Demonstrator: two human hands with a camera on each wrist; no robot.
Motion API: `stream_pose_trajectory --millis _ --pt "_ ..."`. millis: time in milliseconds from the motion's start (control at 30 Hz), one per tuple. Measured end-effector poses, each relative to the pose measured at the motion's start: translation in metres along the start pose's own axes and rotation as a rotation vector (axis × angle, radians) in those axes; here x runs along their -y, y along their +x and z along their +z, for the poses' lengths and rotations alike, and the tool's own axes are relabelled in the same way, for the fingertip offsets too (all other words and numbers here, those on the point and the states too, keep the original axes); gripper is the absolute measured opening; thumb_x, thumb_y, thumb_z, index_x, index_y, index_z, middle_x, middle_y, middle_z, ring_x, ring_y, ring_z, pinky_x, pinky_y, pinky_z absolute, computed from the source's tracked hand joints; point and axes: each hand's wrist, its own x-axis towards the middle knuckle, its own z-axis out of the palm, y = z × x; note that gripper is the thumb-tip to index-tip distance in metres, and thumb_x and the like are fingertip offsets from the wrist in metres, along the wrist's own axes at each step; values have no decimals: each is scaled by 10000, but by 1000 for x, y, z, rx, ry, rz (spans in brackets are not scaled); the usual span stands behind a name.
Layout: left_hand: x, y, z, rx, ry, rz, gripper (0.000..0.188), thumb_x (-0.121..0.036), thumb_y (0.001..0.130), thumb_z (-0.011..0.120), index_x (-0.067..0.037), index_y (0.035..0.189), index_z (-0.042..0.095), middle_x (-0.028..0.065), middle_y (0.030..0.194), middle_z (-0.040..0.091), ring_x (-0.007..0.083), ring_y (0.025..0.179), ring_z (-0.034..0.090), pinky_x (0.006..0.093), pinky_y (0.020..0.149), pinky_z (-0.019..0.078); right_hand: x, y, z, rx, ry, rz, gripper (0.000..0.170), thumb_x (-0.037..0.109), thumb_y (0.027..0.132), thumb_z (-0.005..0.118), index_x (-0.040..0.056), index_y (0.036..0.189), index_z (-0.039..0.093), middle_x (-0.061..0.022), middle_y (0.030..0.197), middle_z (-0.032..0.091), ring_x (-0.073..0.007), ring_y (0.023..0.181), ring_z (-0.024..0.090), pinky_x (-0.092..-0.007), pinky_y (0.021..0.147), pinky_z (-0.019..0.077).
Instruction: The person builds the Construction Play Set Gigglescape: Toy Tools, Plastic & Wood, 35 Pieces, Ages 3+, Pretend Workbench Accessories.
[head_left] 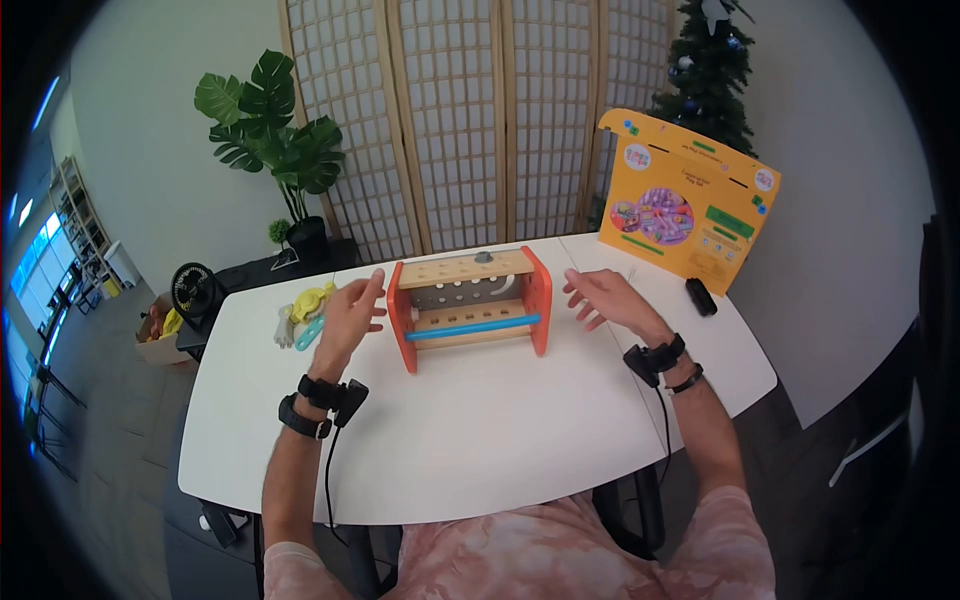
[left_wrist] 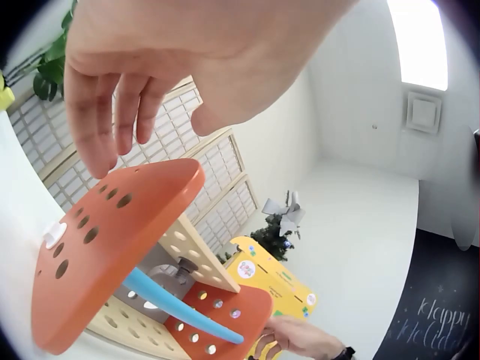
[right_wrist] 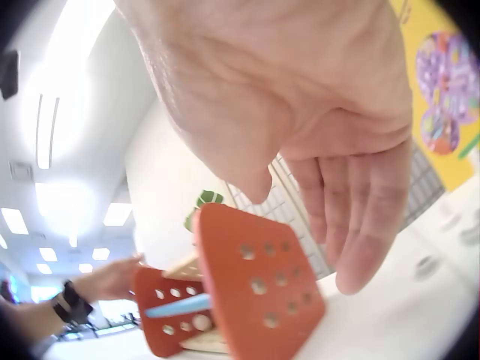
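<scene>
Wooden toy stand (head_left: 460,295) w/ orange end panels sits upright mid-table (head_left: 450,440), btwn both hands; blue bar (head_left: 475,328) runs across its front, grey knob (head_left: 484,257) on top. L hand (head_left: 348,310) just beside the L panel, fingers loosely extended, nothing gripped; can't tell if a fingertip touches. R hand (head_left: 612,298) is near the R panel, apart from it, fingers likewise loose, thumb out, nothing held. Yellow toy piece (head_left: 312,302) & teal piece (head_left: 310,333) lie nr L hand; yellow box (head_left: 700,165) stands beyond R hand, w/ black case (head_left: 700,297) nr its base.
</scene>
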Motion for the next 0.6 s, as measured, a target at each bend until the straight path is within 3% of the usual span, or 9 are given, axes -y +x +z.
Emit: stream_pose_trajectory --millis 33,100,233,333,400,433,500,533,600 --pt "-5 -2 2 75 -2 -97 639 -591 1081 576 11 1234 726 122 1162 752 220 987 752 353 781 632 11 3 8 -7 2 -4 690 631 1075 552 -13 1233 743 -154 1028 747 -241 931 752 -400 681 654" --pt "-5 2 1 246 39 -253 795 -699 1053 530 33 1302 714 134 1212 748 264 1030 756 390 880 645 28 8 21 122 41 46 814 677 1103 385 -56 1265 700 -183 1110 736 -300 987 755 -436 760 677" --pt "-11 -4 6 257 -47 -232 696 -602 1082 545 33 1311 713 138 1223 757 273 1057 769 406 980 616 31 17 33 220 79 90 833 656 1113 308 -71 1323 657 -186 1203 720 -319 1069 747 -438 810 675" --pt "-11 -13 2 326 -86 -167 656 -555 1098 545 33 1346 691 142 1269 746 246 1093 760 391 1067 567 33 12 30 259 189 85 734 569 1128 345 -57 1410 605 -177 1269 699 -319 1138 729 -436 857 668" --pt "-11 -23 2 298 -109 -146 626 -516 1101 563 35 1381 662 144 1291 740 235 1133 749 392 1090 549 38 -1 26 281 234 50 604 428 1157 384 -36 1523 509 -188 1392 652 -285 1208 700 -432 1002 623" --pt "-10 -29 2 271 -130 -127 603 -476 1104 581 37 1416 632 146 1312 734 224 1173 738 392 1113 531 38 -7 25 283 235 53 604 428 1157 384 -36 1523 509 -188 1392 652 -285 1208 700 -432 1002 623" --pt "-7 -40 2 298 -212 -85 563 -392 1091 630 39 1451 587 149 1345 719 225 1214 723 385 1121 526 34 -18 26 273 288 -50 487 287 1129 510 -20 1507 520 -150 1421 632 -250 1243 679 -386 1051 576" --pt "-6 -45 3 323 -296 -37 554 -308 1077 679 41 1486 542 153 1378 705 226 1255 709 378 1128 521 28 -18 28 274 291 -47 487 287 1129 510 -20 1507 520 -150 1421 632 -250 1243 679 -386 1051 576" --pt "16 -44 6 339 -286 9 552 -207 1044 718 38 1495 512 155 1412 683 234 1284 695 379 1125 527 8 -14 37 237 321 -215 495 159 1051 648 -19 1496 524 -136 1402 634 -247 1181 708 -351 1042 566"
